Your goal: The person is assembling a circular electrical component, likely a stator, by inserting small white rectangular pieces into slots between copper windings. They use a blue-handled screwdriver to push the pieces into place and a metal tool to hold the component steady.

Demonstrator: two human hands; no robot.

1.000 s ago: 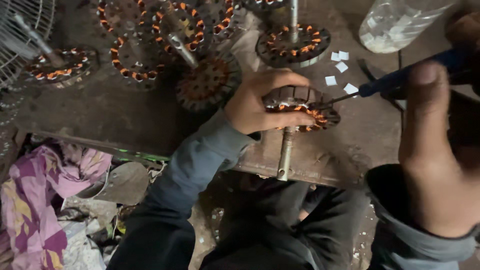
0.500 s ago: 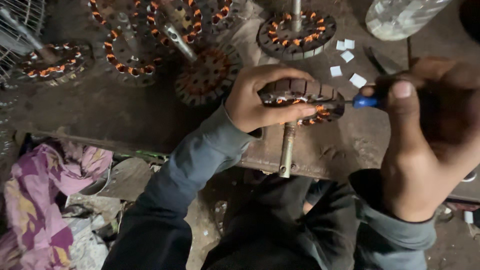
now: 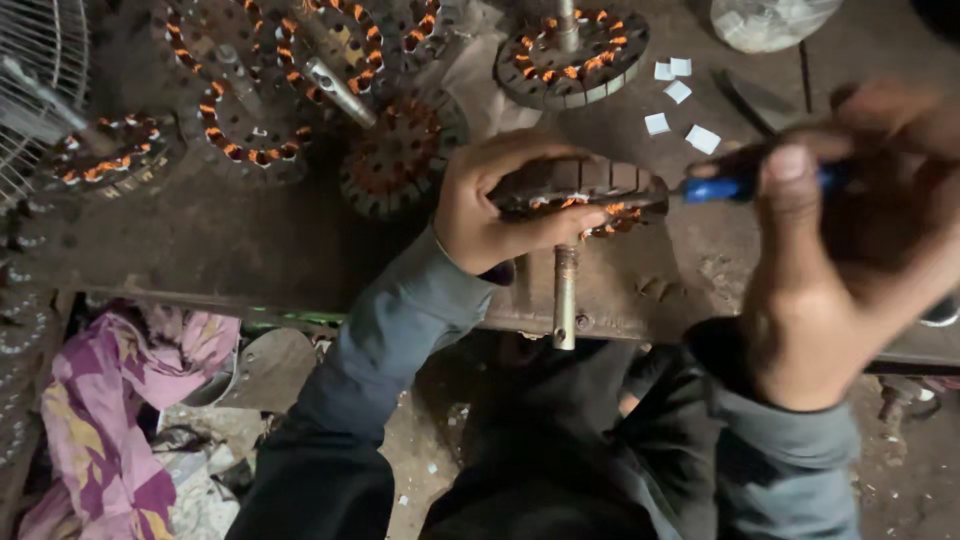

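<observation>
My left hand (image 3: 500,205) grips a round motor stator with copper windings (image 3: 590,195), tilted on edge on the dirty workbench (image 3: 200,240), its steel shaft (image 3: 565,295) pointing toward me over the bench edge. My right hand (image 3: 840,250), close to the camera and blurred, holds a blue-handled tool (image 3: 735,185) whose tip touches the stator's right side. Small white paper slips (image 3: 680,110) lie just beyond the stator.
Several more wound stators (image 3: 575,55) (image 3: 400,155) (image 3: 110,155) lie across the back of the bench. A wire fan guard (image 3: 35,90) is at far left, a clear plastic bag (image 3: 770,20) at top right. Purple patterned cloth (image 3: 110,400) and scraps lie on the floor below.
My right hand has brought the blue-handled tool leftward and in until its tip meets the stator. My left hand keeps its grip, and the view has shifted slightly.
</observation>
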